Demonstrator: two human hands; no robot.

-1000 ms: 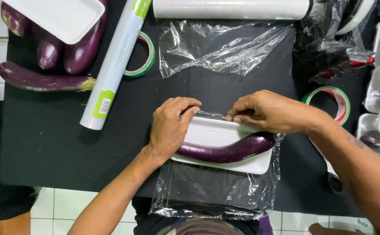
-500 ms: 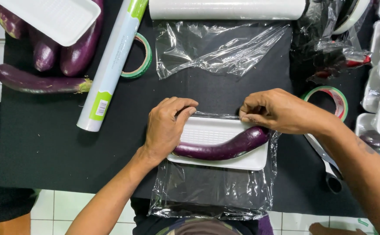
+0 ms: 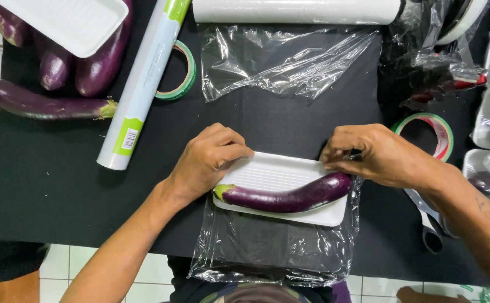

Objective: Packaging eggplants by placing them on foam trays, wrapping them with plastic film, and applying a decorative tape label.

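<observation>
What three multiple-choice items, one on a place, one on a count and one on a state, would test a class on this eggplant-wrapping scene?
1. Where does the tray with one eggplant sit?
A) on a clear plastic sheet
B) on the long roll
C) on the floor

2. How many tape rings lie on the black table?
A) none
B) two
C) five

3. What are the hands doing?
A) hanging clear of the tray
B) resting on the tray's far edge
C) gripping scissors

Answers:
1 A, the sheet spreads out beneath it.
2 B, a green tape ring and a red-edged tape ring.
3 B, the left hand and the right hand both touch that edge.
</observation>
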